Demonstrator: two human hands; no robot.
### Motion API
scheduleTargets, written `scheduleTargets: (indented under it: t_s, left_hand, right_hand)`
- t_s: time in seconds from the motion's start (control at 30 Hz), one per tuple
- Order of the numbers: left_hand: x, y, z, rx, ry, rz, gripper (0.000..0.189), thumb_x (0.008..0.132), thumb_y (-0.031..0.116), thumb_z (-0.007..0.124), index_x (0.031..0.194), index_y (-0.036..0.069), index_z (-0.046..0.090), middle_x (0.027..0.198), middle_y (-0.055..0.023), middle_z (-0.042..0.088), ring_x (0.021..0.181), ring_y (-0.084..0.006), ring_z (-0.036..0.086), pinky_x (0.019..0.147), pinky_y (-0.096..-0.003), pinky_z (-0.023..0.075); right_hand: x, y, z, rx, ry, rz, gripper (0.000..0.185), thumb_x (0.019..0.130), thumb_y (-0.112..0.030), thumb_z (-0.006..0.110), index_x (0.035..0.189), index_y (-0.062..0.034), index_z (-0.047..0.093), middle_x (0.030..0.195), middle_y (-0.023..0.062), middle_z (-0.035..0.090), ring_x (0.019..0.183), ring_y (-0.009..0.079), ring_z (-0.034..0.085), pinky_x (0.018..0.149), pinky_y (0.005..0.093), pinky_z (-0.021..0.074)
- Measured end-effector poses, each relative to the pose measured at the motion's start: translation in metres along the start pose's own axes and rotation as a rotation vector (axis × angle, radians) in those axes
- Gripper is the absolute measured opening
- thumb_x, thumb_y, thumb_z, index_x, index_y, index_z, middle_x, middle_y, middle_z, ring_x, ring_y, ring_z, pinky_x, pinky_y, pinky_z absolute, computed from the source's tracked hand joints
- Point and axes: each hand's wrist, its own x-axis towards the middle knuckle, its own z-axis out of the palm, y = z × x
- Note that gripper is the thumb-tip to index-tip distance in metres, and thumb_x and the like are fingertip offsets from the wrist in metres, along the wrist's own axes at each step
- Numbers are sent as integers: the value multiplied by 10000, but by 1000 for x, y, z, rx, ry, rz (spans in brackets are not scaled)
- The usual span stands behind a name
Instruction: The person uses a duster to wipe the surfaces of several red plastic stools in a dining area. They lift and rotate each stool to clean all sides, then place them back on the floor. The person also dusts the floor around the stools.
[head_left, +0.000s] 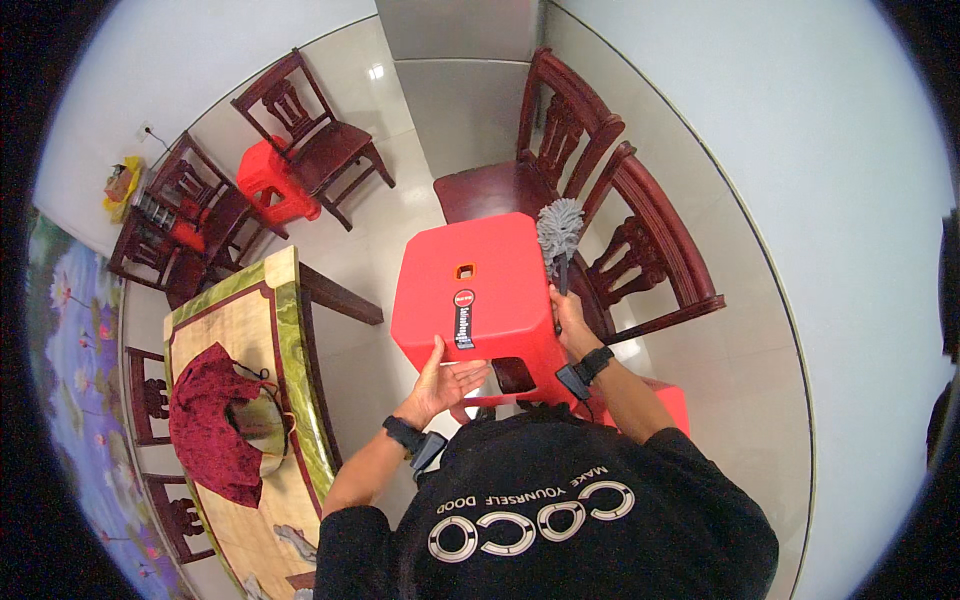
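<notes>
A red plastic stool (472, 255) stands in front of my torso, its top facing up with a small square hole and a label bearing writing. My left hand (442, 384) is at the stool's near left edge, palm turned up and fingers extended. Its thumb reaches the rim. My right hand (571, 321) is closed around the dark handle of a grey fluffy duster (560, 229), against the stool's right side. The duster's head points away from me, beside the stool's far right corner. Whether the stool rests on something is hidden.
Dark wooden chairs (495, 187) stand beyond and right of the stool. Another red stool (664, 405) is partly hidden behind my right arm. To the left, a stone-topped table (289, 360) carries a dark red cloth (214, 427). More chairs (330, 150) line the far left wall.
</notes>
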Motion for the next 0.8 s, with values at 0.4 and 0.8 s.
scheduleTargets:
  t_s: [0.4,0.8]
  left_hand:
    - [27,51,12,-309,273,444,529,808,474,620,1172,93,573,1166,-75,620,1055,-264,595,919,-435,487]
    - [30,56,14,-204,355,417,569,833,534,541,1195,95,559,1189,-65,601,1059,-270,579,893,-447,492]
  right_hand:
    - [-10,36,-6,-158,-5,-24,394,918,-305,585,1110,33,517,884,132,640,845,204,642,739,382,497]
    - [-78,32,-12,-885,-136,-477,364,988,-348,366,1022,-4,479,717,276,588,675,459,599,571,565,448]
